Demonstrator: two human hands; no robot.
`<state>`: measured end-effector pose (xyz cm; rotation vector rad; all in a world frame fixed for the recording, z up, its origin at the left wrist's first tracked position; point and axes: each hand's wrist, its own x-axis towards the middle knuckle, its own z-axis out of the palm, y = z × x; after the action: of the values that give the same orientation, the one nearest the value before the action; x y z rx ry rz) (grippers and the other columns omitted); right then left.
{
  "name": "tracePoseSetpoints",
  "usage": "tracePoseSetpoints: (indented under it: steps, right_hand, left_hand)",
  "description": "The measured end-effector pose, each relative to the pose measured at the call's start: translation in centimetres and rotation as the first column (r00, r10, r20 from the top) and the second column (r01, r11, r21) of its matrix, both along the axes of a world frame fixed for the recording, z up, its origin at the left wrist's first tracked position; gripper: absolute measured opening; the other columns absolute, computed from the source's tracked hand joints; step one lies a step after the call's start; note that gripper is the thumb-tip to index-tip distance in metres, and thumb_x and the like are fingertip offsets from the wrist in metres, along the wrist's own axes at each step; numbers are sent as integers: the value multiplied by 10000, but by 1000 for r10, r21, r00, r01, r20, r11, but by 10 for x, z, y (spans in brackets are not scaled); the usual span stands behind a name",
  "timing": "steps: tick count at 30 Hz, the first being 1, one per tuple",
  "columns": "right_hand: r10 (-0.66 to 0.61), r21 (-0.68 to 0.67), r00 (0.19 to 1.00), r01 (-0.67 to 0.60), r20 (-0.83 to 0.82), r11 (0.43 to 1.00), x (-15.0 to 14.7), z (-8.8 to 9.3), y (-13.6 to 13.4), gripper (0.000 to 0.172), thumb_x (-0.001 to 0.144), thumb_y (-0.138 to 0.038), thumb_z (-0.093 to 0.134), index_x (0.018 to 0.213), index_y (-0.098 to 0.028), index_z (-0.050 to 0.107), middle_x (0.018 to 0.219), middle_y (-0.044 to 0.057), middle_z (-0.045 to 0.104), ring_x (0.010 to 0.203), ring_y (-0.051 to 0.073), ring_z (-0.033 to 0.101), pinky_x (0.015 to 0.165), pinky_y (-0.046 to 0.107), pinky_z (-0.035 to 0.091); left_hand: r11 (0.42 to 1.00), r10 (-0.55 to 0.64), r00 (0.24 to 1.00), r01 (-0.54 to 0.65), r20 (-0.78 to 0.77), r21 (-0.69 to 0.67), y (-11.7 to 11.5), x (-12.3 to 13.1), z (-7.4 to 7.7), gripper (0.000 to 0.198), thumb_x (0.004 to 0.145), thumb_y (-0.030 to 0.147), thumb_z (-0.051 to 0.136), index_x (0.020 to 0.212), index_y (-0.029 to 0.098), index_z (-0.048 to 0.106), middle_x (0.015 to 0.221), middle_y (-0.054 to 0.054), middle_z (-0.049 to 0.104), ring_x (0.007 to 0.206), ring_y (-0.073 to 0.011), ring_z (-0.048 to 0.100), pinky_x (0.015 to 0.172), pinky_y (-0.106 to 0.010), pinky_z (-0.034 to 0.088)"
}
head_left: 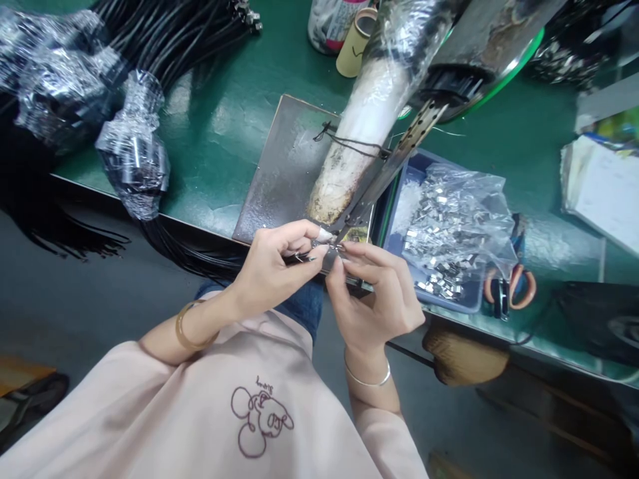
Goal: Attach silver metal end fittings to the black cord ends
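Observation:
My left hand (272, 263) is closed, with finger and thumb pinching a black cable (299, 257) near its end. Opposite it, the thumb and fingers of my right hand (382, 289) pinch a small shiny metal piece (337, 247); its exact shape is too small to make out. Both sets of fingertips meet just below the tip of a soldering iron (379, 176), which slants down from the upper right. A bundle of thin black cables (190, 256) runs along the table edge toward my left hand.
Beside the iron hangs a plastic-wrapped white tube (367, 100) with a browned end, above a grey plate (279, 159). A blue tray (456, 303) holds bagged small metal parts (444, 219). Orange-handled scissors (522, 286) lie right; wrapped cable bundles (134, 146) lie left.

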<state>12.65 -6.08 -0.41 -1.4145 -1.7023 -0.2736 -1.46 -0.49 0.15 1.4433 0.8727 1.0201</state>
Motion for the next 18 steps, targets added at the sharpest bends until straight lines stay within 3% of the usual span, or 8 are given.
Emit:
tracePoseSetpoints:
  steps: [9,15,18]
  right_hand:
    - [39,-32,999,-39,8,999,5,-2,-2,166,879,-85,691,895,-213,587,930,18,774,827,129,759,750,233,608]
    - [22,-174,985,-53,-171,983,8,2,-6,124,908,-133,680,915,-230,603,829,-29,737,750,109,733,682,210,592]
    - [59,-115,977,-84,-206,990,11,-1,-7,145,898,-108,684,930,-230,613,850,-15,746,785,126,743,687,231,599]
  left_hand:
    - [998,-29,999,26,-46,-63,-1,-1,1,75,853,193,602,792,148,604,549,95,311,506,-64,277,483,-212,266]
    - [998,-21,996,26,-81,65,-9,-2,-4,40,869,179,647,877,145,668,572,86,416,493,-56,328,469,-189,299]
    - [982,71,993,-52,-97,184,-14,-4,-9,93,875,240,716,866,160,670,647,46,584,517,-64,431,507,-189,375]
